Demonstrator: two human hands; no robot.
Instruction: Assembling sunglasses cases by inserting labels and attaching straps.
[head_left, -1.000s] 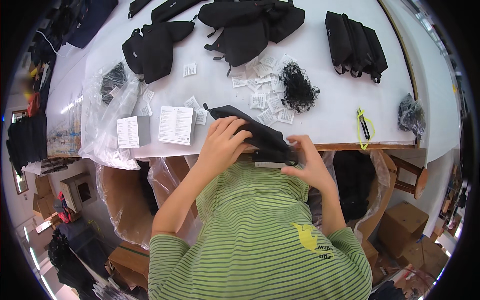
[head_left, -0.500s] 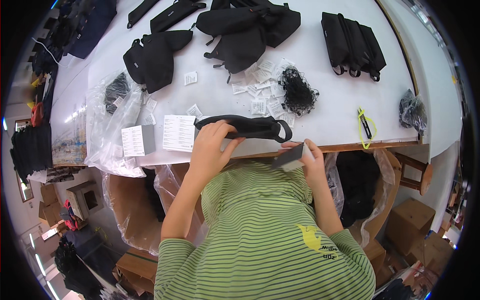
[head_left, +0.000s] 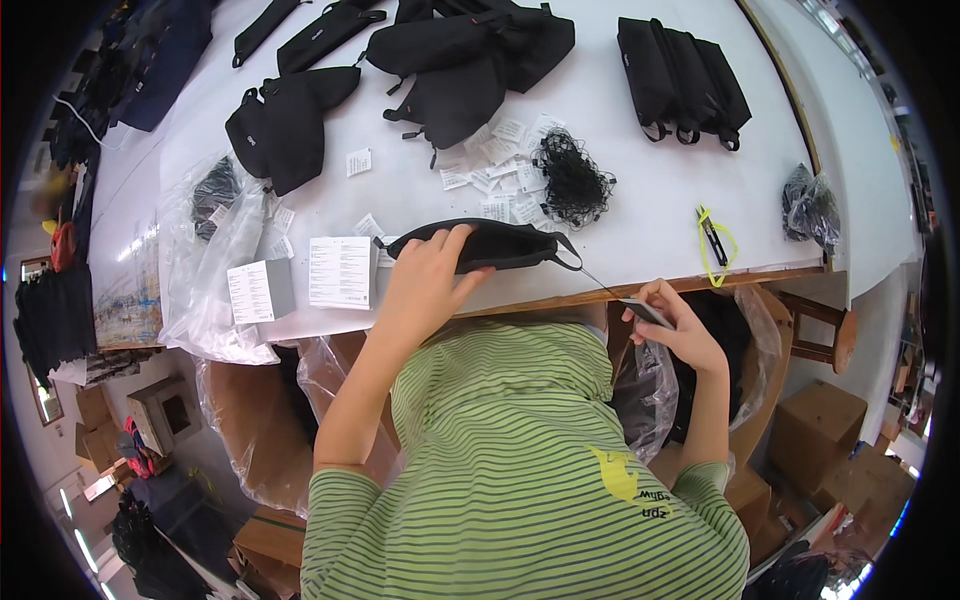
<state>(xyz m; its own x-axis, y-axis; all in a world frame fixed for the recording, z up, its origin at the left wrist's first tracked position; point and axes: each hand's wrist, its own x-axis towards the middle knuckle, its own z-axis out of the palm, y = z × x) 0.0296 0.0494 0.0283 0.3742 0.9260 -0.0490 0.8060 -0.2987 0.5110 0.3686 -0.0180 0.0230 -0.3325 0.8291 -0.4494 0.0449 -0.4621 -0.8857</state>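
My left hand [head_left: 425,285] is closed on a black zippered pouch [head_left: 505,248] at the table's front edge, its thumb below and its fingers over the upper rim. From the loop at the pouch's right end, a thin dark string [head_left: 597,284] runs taut to a grey hang tag [head_left: 648,313]. My right hand [head_left: 685,330] pinches that tag, in front of the table edge. Two stacks of printed white cards [head_left: 342,272] stand left of the pouch. Behind it lie a tangle of black strings [head_left: 573,182] and many small white packets [head_left: 500,150].
More black pouches [head_left: 450,95] lie at the back, with a row of them [head_left: 685,80] at back right. Yellow-corded thread snips [head_left: 712,240] and a bagged black bundle [head_left: 810,208] are on the right. Clear plastic [head_left: 215,290] covers the left front. Lined cartons [head_left: 245,420] stand below the table.
My right hand has drawn the tag right and slightly down, away from the pouch, and the string now stretches straight. My left hand still holds the pouch. The whole view has shifted slightly.
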